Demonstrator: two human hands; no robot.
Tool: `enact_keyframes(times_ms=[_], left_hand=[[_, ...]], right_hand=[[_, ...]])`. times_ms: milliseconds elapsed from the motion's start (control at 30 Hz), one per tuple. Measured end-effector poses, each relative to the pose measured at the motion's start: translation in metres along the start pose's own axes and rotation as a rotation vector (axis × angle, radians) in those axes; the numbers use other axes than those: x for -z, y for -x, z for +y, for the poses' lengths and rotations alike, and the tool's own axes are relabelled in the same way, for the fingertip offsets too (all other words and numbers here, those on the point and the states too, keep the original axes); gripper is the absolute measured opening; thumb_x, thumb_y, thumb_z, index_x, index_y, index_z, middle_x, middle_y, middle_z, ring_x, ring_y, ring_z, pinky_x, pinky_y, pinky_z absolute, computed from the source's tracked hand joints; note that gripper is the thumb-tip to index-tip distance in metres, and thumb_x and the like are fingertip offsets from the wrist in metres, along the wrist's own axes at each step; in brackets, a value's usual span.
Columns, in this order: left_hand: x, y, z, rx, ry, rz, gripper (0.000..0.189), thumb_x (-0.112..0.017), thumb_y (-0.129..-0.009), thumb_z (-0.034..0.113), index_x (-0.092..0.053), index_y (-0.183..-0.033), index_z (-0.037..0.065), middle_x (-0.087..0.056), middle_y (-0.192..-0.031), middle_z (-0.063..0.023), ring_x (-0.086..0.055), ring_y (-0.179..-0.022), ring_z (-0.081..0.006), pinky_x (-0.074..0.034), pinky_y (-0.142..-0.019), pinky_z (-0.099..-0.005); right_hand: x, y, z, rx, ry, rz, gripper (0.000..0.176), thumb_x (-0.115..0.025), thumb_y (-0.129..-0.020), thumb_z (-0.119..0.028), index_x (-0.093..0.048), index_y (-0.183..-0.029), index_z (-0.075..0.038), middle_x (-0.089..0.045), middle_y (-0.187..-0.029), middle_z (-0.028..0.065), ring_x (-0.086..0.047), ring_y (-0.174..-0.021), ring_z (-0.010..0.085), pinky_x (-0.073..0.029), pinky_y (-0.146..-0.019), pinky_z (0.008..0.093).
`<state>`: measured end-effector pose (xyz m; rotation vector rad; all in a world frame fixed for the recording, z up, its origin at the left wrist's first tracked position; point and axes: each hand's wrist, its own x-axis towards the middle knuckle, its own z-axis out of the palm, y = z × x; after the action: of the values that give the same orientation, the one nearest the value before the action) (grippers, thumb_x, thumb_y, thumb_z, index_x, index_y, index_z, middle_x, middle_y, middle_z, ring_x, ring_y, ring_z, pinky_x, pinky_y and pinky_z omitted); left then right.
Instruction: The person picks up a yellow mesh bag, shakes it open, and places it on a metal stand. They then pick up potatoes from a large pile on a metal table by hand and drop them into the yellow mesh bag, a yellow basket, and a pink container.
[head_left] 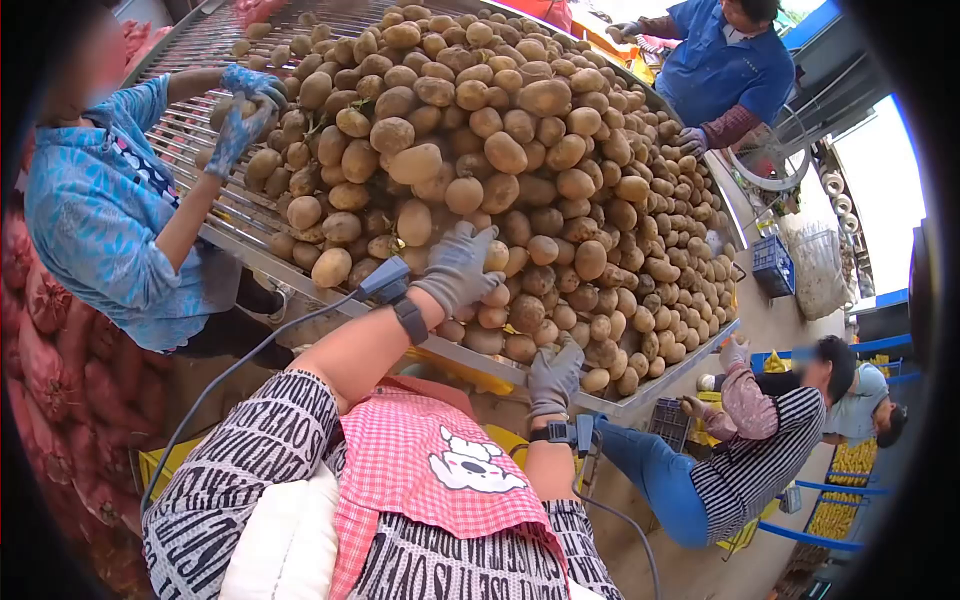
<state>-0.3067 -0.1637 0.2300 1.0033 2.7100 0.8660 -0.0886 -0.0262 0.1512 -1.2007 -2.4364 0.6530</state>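
Note:
A large heap of potatoes (520, 155) covers the slatted metal table in front of me. My left hand (460, 268), in a grey glove, reaches onto the heap's near side with its fingers apart, touching potatoes. A light potato (495, 256) lies against its fingers. Lower down, at the table's near edge, my right hand (555, 378) in a grey glove rests against the potatoes, fingers slightly bent and apart. I see nothing held in it, though its palm side is hidden. Both wrists wear dark bands with cabled devices.
At left, a co-worker in blue patterned sleeves (105, 225) handles potatoes over the metal slats (175, 95). Another in blue (720, 65) stands across the heap. A person in stripes (755, 460) sits at right. Red mesh sacks (60, 350) and a blue crate (773, 266) stand nearby.

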Motion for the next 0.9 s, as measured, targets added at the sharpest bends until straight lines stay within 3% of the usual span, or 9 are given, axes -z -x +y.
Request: enact_keyframes(times_ms=[167,367,500,567,633,667,700,800,900], left_hand=[[0.006,-0.02,0.001,-0.005,-0.023,-0.228,0.072,-0.083,-0.067,0.041,-0.058,-0.127,0.008,-0.056,-0.116,-0.0238,-0.058,-0.11,-0.0396,-0.047,-0.097,-0.0453],[0.027,-0.006,0.024,-0.001,-0.101,-0.249,0.064,-0.085,-0.068,0.036,-0.06,-0.12,0.009,-0.06,-0.115,-0.0163,-0.059,-0.111,-0.0339,-0.047,-0.097,-0.0441],[0.077,-0.021,0.015,-0.039,0.067,0.153,0.067,-0.087,-0.066,0.039,-0.063,-0.118,0.004,-0.061,-0.123,-0.0184,-0.057,-0.117,-0.0338,-0.044,-0.104,-0.0425],[0.088,-0.044,-0.02,-0.175,-0.175,0.348,0.068,-0.087,-0.066,0.042,-0.065,-0.118,0.004,-0.06,-0.126,-0.0199,-0.055,-0.121,-0.0354,-0.042,-0.106,-0.0423],[0.108,-0.064,-0.03,-0.087,-0.228,0.2,0.068,-0.085,-0.068,0.047,-0.067,-0.117,0.003,-0.06,-0.127,-0.0213,-0.054,-0.123,-0.0366,-0.041,-0.107,-0.0423],[0.128,-0.074,-0.034,0.057,-0.081,-0.1,0.07,-0.082,-0.068,0.052,-0.067,-0.116,0.003,-0.059,-0.129,-0.0228,-0.052,-0.125,-0.0376,-0.039,-0.108,-0.0429],[0.137,-0.079,-0.037,0.041,-0.081,-0.109,0.07,-0.082,-0.068,0.052,-0.067,-0.116,0.003,-0.059,-0.129,-0.0228,-0.052,-0.125,-0.0376,-0.039,-0.108,-0.0429],[0.15,-0.093,-0.054,-0.148,-0.202,-0.356,0.064,-0.081,-0.07,0.049,-0.069,-0.113,0.003,-0.053,-0.138,-0.0233,-0.051,-0.128,-0.0381,-0.04,-0.108,-0.0407],[0.142,-0.087,-0.063,-0.343,-0.384,-0.294,0.066,-0.081,-0.069,0.05,-0.069,-0.113,0.003,-0.044,-0.145,-0.0275,-0.043,-0.135,-0.0419,-0.035,-0.113,-0.0414]], right_hand=[[0.009,-0.004,0.004,0.038,-0.003,-0.061,0.046,-0.058,-0.091,-0.029,-0.055,-0.129,-0.002,-0.059,-0.123,0.0221,-0.057,-0.114,0.0393,-0.047,-0.096,0.0457],[0.026,-0.008,0.008,0.037,-0.054,-0.097,0.045,-0.058,-0.092,-0.027,-0.056,-0.13,-0.002,-0.059,-0.123,0.025,-0.059,-0.112,0.0411,-0.048,-0.096,0.0458],[0.024,-0.008,0.011,0.069,-0.109,-0.105,0.046,-0.058,-0.092,-0.027,-0.056,-0.129,0.0,-0.059,-0.123,0.0249,-0.059,-0.112,0.0408,-0.048,-0.097,0.0458],[0.03,-0.01,0.009,0.045,-0.153,-0.177,0.05,-0.058,-0.091,-0.028,-0.053,-0.131,0.002,-0.056,-0.13,0.0253,-0.054,-0.12,0.0404,-0.044,-0.103,0.046],[0.028,-0.011,0.014,0.059,-0.157,-0.159,0.05,-0.059,-0.091,-0.027,-0.053,-0.131,0.002,-0.056,-0.129,0.025,-0.054,-0.121,0.0403,-0.044,-0.104,0.0458],[0.026,-0.011,0.014,0.09,-0.162,-0.151,0.05,-0.059,-0.091,-0.027,-0.052,-0.131,0.002,-0.056,-0.129,0.0247,-0.054,-0.121,0.0402,-0.043,-0.104,0.0455],[0.028,-0.012,0.011,0.077,-0.161,-0.139,0.05,-0.059,-0.091,-0.027,-0.052,-0.131,0.002,-0.056,-0.129,0.0247,-0.054,-0.121,0.0402,-0.043,-0.104,0.0455],[0.032,-0.011,0.008,0.058,-0.258,-0.065,0.048,-0.063,-0.091,-0.022,-0.052,-0.132,0.001,-0.058,-0.124,0.0219,-0.056,-0.116,0.0365,-0.044,-0.103,0.043],[0.033,-0.027,0.003,-0.029,-0.454,0.068,0.044,-0.064,-0.09,-0.015,-0.054,-0.13,0.001,-0.059,-0.12,0.0191,-0.058,-0.111,0.0322,-0.045,-0.101,0.0405]])
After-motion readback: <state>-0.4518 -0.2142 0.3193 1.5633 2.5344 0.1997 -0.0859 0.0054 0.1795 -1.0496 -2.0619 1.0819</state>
